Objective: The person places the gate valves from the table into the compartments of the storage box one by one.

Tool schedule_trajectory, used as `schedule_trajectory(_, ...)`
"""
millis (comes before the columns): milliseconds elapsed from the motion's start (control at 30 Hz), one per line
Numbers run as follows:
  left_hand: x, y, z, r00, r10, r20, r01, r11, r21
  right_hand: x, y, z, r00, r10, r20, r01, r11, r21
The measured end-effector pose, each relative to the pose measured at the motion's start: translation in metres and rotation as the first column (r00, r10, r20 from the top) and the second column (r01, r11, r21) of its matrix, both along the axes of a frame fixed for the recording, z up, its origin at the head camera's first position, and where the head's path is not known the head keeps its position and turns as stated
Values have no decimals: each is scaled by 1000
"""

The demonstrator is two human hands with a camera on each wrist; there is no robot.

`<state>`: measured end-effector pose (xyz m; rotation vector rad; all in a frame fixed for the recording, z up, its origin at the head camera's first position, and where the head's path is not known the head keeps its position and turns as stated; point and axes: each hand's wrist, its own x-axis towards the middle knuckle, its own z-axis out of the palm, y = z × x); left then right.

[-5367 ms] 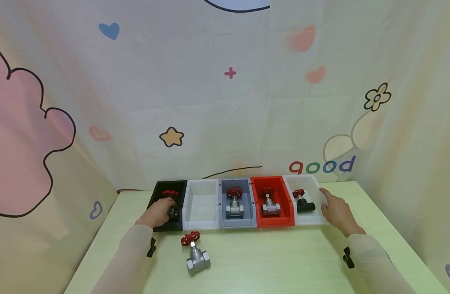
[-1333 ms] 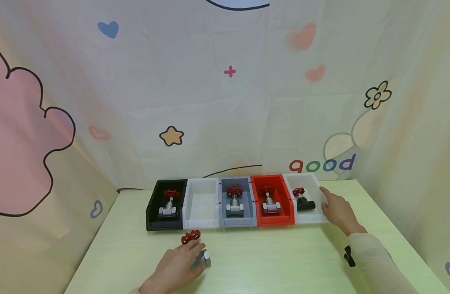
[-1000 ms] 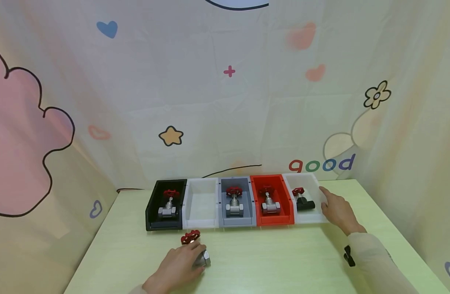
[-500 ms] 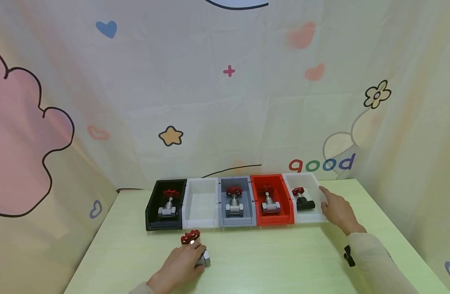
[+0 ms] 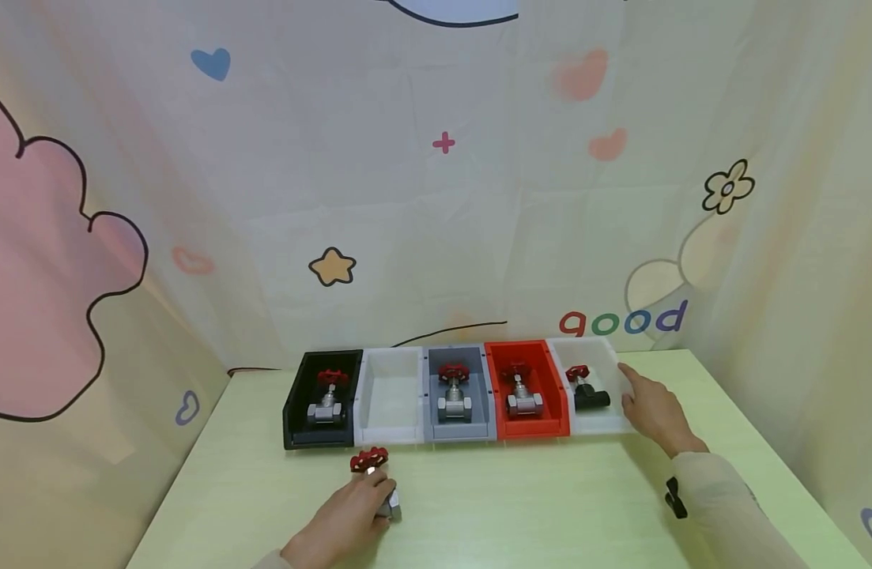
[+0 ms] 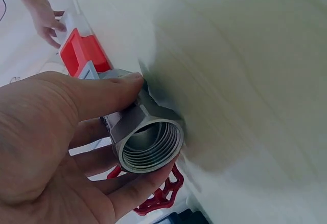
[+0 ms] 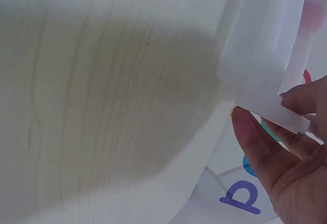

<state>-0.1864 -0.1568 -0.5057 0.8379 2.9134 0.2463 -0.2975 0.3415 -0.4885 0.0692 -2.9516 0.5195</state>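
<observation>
My left hand grips the silver body of a gate valve low over the front left of the table. Its threaded end faces the left wrist camera, and its red handwheel points toward the bins; the fingers hide part of the body. At the right end of the bin row, my right hand pinches the side wall of a white bin between thumb and fingers. That bin holds a black-bodied valve with a red handwheel.
Joined to that bin are a red bin, a grey bin, another white bin with nothing inside, and a black bin. Silver valves lie in the red, grey and black ones. A printed curtain hangs behind the table.
My left hand has left the black bin, where a silver valve now lies, and come to the valve on the table. Its grip has closed and the valve has turned slightly. My right hand stays put.
</observation>
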Motion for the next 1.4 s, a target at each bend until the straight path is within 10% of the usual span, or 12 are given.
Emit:
schedule_trajectory(567, 0, -2, 27, 969, -72, -235, 75, 997, 5, 2, -1, 1, 1000, 6, -6, -6, 1000, -2)
schedule_trajectory(1400, -43, 0, 68, 980, -66, -188, 71, 997, 19, 1, -1, 0, 1000, 0, 1, 0, 1000, 1)
